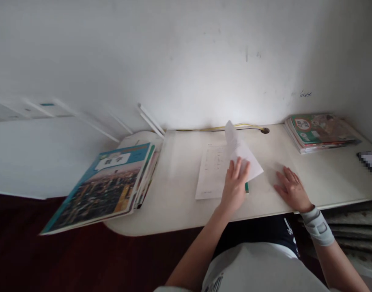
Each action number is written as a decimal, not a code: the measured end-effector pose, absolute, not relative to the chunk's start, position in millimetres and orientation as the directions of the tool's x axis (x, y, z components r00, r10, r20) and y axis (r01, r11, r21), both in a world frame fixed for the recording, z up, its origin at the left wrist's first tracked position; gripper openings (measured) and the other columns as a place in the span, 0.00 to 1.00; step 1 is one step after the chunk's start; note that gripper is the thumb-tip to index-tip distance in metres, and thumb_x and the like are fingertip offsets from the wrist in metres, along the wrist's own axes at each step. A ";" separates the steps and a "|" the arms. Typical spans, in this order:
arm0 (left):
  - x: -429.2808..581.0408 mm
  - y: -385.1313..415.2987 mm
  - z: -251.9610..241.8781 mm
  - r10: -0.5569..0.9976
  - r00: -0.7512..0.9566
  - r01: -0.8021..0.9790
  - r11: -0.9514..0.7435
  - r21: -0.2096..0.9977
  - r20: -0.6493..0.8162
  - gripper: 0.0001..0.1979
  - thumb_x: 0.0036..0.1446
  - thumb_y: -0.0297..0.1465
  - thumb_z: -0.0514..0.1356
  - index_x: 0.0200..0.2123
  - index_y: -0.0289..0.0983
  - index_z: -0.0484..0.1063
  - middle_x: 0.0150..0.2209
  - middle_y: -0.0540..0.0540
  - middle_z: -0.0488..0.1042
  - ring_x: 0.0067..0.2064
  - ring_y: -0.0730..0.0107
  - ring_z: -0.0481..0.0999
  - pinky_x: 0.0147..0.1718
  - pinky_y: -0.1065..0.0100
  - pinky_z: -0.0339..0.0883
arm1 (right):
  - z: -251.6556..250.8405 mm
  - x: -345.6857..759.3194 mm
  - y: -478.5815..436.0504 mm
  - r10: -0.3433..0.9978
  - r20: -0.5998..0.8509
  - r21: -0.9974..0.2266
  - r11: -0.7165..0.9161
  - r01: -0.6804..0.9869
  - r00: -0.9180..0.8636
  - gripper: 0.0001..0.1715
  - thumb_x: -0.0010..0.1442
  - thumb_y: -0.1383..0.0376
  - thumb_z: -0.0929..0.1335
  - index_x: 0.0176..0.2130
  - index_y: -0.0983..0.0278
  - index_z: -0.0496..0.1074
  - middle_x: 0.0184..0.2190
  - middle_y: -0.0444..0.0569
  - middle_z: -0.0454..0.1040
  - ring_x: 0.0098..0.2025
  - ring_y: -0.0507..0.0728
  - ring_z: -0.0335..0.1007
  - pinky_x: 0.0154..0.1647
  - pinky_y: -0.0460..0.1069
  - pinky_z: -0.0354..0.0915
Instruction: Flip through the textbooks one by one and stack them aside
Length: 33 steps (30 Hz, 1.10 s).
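A booklet with printed white pages lies spread on the white desk. One of its pages is lifted and curls up towards the wall, and a bit of green cover peeks out underneath. My left hand rests against this raised page, fingers stretched and spread over the paper; its thumb is hard to make out. To the right of the booklet, my right hand lies palm down on the desktop with nothing in it. A grey wrist brace wraps that wrist.
At the left, a stack of books topped by a blue textbook overhangs the desk's rounded edge. Another stack of books sits at the back right, near a phone-like object. A thin cable runs along the wall to a round hole.
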State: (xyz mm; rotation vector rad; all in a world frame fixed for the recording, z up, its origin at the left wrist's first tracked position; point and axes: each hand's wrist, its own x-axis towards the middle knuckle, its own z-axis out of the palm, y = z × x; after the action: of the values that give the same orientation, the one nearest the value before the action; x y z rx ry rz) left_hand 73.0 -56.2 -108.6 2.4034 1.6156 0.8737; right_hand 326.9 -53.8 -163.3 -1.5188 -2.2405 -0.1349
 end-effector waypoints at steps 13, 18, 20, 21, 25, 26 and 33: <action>141.3 -42.1 -110.0 0.766 0.595 0.791 -0.611 -0.009 0.243 0.14 0.61 0.27 0.52 0.49 0.37 0.71 0.58 0.38 0.65 0.63 0.45 0.56 0.56 0.35 0.51 | -158.7 329.5 -48.6 0.897 0.430 -0.513 0.338 0.789 -0.105 0.25 0.65 0.65 0.55 0.58 0.66 0.62 0.55 0.59 0.68 0.60 0.61 0.61 0.59 0.61 0.61; 156.0 -41.4 -112.3 0.757 0.610 0.778 -0.628 0.001 0.234 0.16 0.62 0.27 0.49 0.51 0.37 0.70 0.58 0.38 0.65 0.63 0.43 0.57 0.54 0.33 0.53 | -156.0 327.7 -48.5 0.892 0.437 -0.485 0.343 0.804 -0.117 0.24 0.64 0.65 0.56 0.57 0.69 0.63 0.54 0.61 0.68 0.59 0.61 0.62 0.59 0.60 0.61; 158.3 -41.2 -112.9 0.766 0.599 0.786 -0.619 0.016 0.235 0.17 0.62 0.27 0.50 0.52 0.38 0.69 0.59 0.38 0.64 0.63 0.43 0.56 0.54 0.33 0.53 | -155.6 326.8 -48.3 0.890 0.442 -0.485 0.342 0.805 -0.112 0.24 0.64 0.65 0.57 0.57 0.68 0.63 0.54 0.61 0.68 0.59 0.62 0.62 0.59 0.60 0.62; 158.8 -41.1 -113.0 0.770 0.594 0.788 -0.615 0.021 0.233 0.17 0.62 0.27 0.50 0.53 0.38 0.68 0.59 0.38 0.64 0.63 0.43 0.56 0.54 0.33 0.53 | -155.5 326.3 -48.1 0.889 0.445 -0.487 0.341 0.804 -0.107 0.24 0.64 0.64 0.57 0.57 0.68 0.63 0.54 0.61 0.68 0.59 0.62 0.62 0.59 0.60 0.62; 159.4 -41.4 -112.2 0.779 0.589 0.794 -0.607 0.025 0.214 0.18 0.63 0.27 0.49 0.54 0.39 0.67 0.60 0.39 0.62 0.63 0.44 0.56 0.54 0.35 0.54 | -155.9 324.8 -47.5 0.886 0.453 -0.490 0.339 0.803 -0.098 0.25 0.64 0.63 0.58 0.58 0.67 0.62 0.54 0.61 0.68 0.58 0.63 0.62 0.58 0.61 0.62; 159.7 -41.7 -111.9 0.781 0.588 0.796 -0.605 0.022 0.209 0.18 0.63 0.27 0.49 0.54 0.39 0.66 0.61 0.39 0.62 0.63 0.44 0.56 0.54 0.35 0.55 | -156.1 324.6 -47.4 0.887 0.451 -0.488 0.338 0.805 -0.099 0.25 0.63 0.63 0.59 0.58 0.67 0.62 0.54 0.61 0.68 0.58 0.63 0.62 0.58 0.61 0.62; 165.2 -54.4 -117.7 0.811 0.563 0.822 -0.569 -0.003 0.159 0.19 0.64 0.27 0.46 0.55 0.36 0.66 0.57 0.36 0.67 0.59 0.46 0.64 0.52 0.38 0.58 | -156.9 324.1 -48.0 0.880 0.459 -0.440 0.343 0.830 -0.121 0.24 0.61 0.65 0.60 0.55 0.70 0.64 0.53 0.62 0.69 0.58 0.63 0.62 0.58 0.60 0.62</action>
State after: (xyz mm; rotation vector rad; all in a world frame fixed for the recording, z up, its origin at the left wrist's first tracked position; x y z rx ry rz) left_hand 165.2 -54.4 -117.7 2.8436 1.4891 0.2249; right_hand 324.1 -48.0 -156.9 -1.4918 -1.9500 0.0972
